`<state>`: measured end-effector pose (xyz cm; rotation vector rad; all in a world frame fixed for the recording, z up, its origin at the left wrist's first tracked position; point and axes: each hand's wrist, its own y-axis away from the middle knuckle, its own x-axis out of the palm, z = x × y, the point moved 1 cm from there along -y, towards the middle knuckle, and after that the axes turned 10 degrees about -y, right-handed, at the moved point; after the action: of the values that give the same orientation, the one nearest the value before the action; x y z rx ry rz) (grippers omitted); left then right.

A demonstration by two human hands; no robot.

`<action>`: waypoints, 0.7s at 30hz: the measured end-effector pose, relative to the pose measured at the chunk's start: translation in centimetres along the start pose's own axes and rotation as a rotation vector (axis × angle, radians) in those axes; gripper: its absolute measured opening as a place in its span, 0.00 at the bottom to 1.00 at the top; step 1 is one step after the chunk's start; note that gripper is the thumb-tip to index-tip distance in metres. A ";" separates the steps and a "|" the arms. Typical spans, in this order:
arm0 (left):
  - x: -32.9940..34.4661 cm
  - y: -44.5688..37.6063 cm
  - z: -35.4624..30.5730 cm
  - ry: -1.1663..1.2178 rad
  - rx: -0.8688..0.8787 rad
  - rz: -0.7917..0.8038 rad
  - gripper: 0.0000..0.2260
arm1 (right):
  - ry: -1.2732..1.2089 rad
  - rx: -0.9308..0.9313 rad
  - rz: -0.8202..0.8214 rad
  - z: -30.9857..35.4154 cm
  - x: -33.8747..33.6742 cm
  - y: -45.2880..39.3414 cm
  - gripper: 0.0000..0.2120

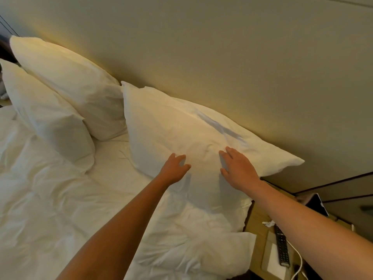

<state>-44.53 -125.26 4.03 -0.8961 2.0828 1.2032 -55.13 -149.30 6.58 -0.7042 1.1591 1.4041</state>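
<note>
Left hand [175, 169], right hand [239, 171] flat on plump, creased white pillow [171, 122]

A large white pillow [181, 126] of soft, matt cloth shows fine creases. The white duvet [60, 199] below it is similar matt fabric, heavily crumpled. The beige wall panel [222, 47] behind looks smooth and matt. A pale wooden nightstand [255, 219] carries a slim black plastic remote control [281, 245] and a smooth white cable [301, 261].
</note>
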 end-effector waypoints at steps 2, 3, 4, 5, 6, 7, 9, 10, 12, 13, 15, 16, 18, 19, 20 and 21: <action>0.6 1.8 -0.6 0.010 0.006 -0.012 0.27 | 0.004 -0.019 0.029 -0.3 -0.2 1.4 0.31; 0.9 2.8 -0.9 0.015 0.001 -0.039 0.25 | -0.001 -0.026 0.045 -0.4 -0.2 2.2 0.31; 1.1 4.0 -1.1 0.017 -0.009 -0.065 0.24 | -0.006 -0.032 0.063 -0.4 -0.2 3.0 0.31; 1.4 5.2 -1.2 0.017 -0.024 -0.080 0.22 | -0.011 -0.037 0.082 -0.5 -0.3 3.8 0.31; 1.8 6.4 -1.3 0.019 -0.042 -0.085 0.22 | -0.013 -0.044 0.101 -0.5 -0.2 4.7 0.32; 2.2 7.7 -1.2 0.024 -0.064 -0.083 0.21 | -0.012 -0.051 0.125 -0.5 -0.2 5.5 0.32; 3.2 10.6 -0.8 0.029 -0.111 -0.067 0.20 | -0.007 -0.079 0.183 -0.4 0.0 7.4 0.33; 3.6 12.1 -0.4 0.031 -0.138 -0.059 0.20 | -0.002 -0.099 0.208 -0.2 0.1 8.4 0.33; 4.7 15.6 0.6 0.036 -0.196 -0.048 0.19 | -0.003 -0.141 0.257 0.3 0.4 10.3 0.33; 5.3 17.6 1.1 0.039 -0.224 -0.046 0.19 | -0.006 -0.167 0.276 0.6 0.6 11.3 0.33; 6.6 22.0 2.4 0.056 -0.278 -0.053 0.19 | -0.006 -0.234 0.293 1.4 1.4 13.2 0.33; 7.4 24.3 3.2 0.072 -0.308 -0.061 0.19 | -0.013 -0.270 0.297 2.0 1.9 14.1 0.32; 9.1 29.3 4.8 0.087 -0.382 -0.068 0.19 | -0.045 -0.333 0.307 3.6 3.5 16.1 0.30; 10.0 31.8 5.7 0.080 -0.427 -0.065 0.18 | -0.060 -0.364 0.312 4.4 4.5 17.1 0.29; 11.1 34.4 6.7 0.072 -0.476 -0.062 0.18 | -0.073 -0.395 0.321 5.3 5.6 18.1 0.28; 12.2 37.0 7.7 0.073 -0.528 -0.061 0.19 | -0.084 -0.425 0.339 6.3 6.7 19.2 0.27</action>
<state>-79.62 -107.93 10.52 -1.2388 1.7980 1.7486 -73.71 -138.86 7.44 -0.7552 0.9497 1.9824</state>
